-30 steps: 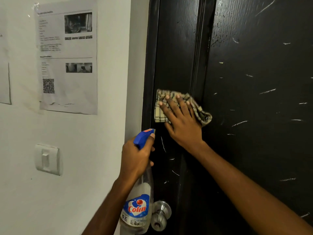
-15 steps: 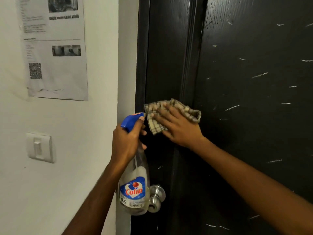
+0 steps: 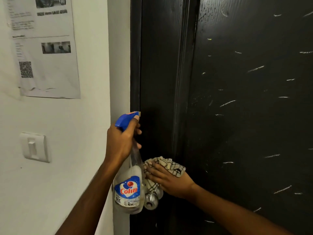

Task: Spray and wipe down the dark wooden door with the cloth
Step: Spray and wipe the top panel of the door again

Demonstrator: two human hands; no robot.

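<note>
Just above the knob (image 3: 150, 200), near the left edge of the dark wooden door (image 3: 245, 116), the right hand (image 3: 167, 180) presses the checked cloth (image 3: 169, 164) flat with straight fingers to wipe. The left hand (image 3: 122, 141) grips the spray bottle (image 3: 128, 189) upright, nozzle facing the door, apparently ready to spray.

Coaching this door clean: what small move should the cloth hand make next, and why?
Probably slide the right hand and cloth rightward across the door: the cloth is pressed just above the knob by the left edge, and pale streaks mark the door to its right.
</note>
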